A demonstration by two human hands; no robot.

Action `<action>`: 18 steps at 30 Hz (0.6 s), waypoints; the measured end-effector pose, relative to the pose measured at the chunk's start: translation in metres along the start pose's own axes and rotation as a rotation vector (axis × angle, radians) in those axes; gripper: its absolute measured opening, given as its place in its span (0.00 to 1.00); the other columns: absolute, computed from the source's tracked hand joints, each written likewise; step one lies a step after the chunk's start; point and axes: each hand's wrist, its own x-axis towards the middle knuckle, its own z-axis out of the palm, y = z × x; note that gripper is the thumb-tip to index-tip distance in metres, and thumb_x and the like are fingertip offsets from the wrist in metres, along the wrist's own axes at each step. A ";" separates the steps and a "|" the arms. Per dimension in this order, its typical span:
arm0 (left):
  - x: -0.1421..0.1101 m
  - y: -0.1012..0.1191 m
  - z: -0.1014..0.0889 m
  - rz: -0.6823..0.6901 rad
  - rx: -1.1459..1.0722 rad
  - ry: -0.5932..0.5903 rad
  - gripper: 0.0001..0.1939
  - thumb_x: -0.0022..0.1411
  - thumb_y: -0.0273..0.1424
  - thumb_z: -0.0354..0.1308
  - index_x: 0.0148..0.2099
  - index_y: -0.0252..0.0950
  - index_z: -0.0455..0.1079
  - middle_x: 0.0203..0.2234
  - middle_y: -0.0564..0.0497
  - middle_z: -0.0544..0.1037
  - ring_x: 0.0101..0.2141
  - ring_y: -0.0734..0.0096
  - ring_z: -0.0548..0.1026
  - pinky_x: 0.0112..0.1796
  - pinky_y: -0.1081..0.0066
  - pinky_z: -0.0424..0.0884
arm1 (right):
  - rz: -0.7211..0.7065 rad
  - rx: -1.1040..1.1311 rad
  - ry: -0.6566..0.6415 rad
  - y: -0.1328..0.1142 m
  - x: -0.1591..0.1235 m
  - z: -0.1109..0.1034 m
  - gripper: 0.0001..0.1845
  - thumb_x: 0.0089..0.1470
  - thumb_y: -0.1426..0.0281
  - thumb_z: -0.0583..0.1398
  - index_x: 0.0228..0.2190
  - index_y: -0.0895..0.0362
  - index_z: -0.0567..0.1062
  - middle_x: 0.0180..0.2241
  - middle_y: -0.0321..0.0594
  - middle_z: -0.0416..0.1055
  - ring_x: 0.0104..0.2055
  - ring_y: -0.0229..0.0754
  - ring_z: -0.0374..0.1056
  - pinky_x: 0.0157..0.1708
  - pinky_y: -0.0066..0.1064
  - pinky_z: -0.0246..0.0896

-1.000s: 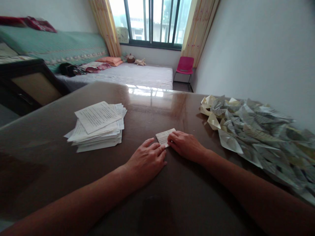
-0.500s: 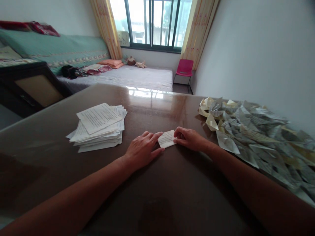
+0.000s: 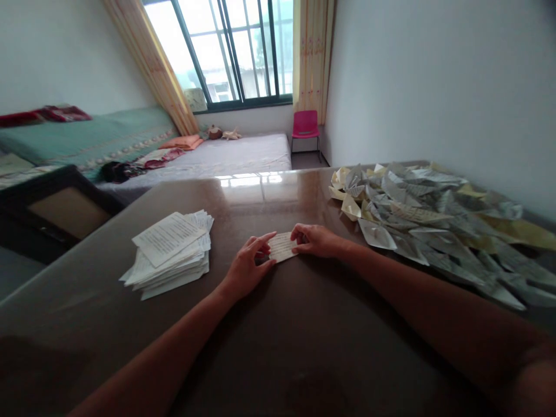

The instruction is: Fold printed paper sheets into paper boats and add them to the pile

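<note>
A small folded piece of printed paper (image 3: 282, 247) lies between my hands on the glossy brown table (image 3: 278, 324). My left hand (image 3: 252, 259) is at its left edge, thumb and fingers closed around that side. From the right, my right hand (image 3: 313, 240) pinches the other edge with curled fingers. To the left is a stack of printed sheets (image 3: 169, 246), its top sheet turned askew. A large heap of folded paper boats (image 3: 417, 202) covers the right side of the table.
Beyond the table are a bed (image 3: 247, 152), a pink chair (image 3: 305, 124) and a window with yellow curtains (image 3: 315, 63). A dark cabinet (image 3: 65, 202) stands at the left. A white wall (image 3: 434, 81) rises behind the paper boats.
The camera view has tilted and shifted, so the room sits lower and further left. Both hands stay at the folded paper, whose outline now looks more rectangular.
</note>
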 end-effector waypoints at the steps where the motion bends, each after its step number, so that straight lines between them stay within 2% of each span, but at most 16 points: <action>1: 0.000 -0.001 0.000 0.001 -0.026 0.008 0.30 0.56 0.26 0.59 0.61 0.43 0.61 0.39 0.52 0.67 0.37 0.74 0.71 0.43 0.67 0.73 | 0.000 -0.008 0.002 0.000 0.000 0.000 0.15 0.48 0.66 0.65 0.39 0.56 0.72 0.32 0.36 0.73 0.32 0.37 0.67 0.31 0.26 0.55; 5: 0.001 -0.001 0.001 0.006 -0.077 0.028 0.29 0.54 0.27 0.61 0.59 0.44 0.63 0.45 0.50 0.64 0.35 0.78 0.71 0.42 0.68 0.75 | -0.009 -0.019 0.004 0.000 -0.001 0.000 0.16 0.48 0.65 0.65 0.39 0.56 0.73 0.34 0.37 0.73 0.34 0.38 0.68 0.32 0.26 0.56; 10: 0.002 -0.004 0.003 -0.034 -0.055 0.047 0.27 0.56 0.28 0.59 0.59 0.43 0.63 0.47 0.49 0.63 0.32 0.80 0.72 0.34 0.73 0.75 | -0.006 -0.007 0.030 0.003 0.000 0.003 0.16 0.47 0.65 0.65 0.39 0.55 0.73 0.34 0.36 0.74 0.33 0.38 0.68 0.32 0.26 0.56; 18: 0.004 0.000 0.002 -0.130 -0.090 0.008 0.30 0.55 0.32 0.60 0.60 0.39 0.60 0.51 0.45 0.62 0.32 0.80 0.73 0.34 0.73 0.74 | 0.001 -0.002 0.094 0.004 -0.005 0.007 0.15 0.47 0.63 0.65 0.39 0.54 0.73 0.34 0.35 0.74 0.33 0.37 0.68 0.31 0.26 0.55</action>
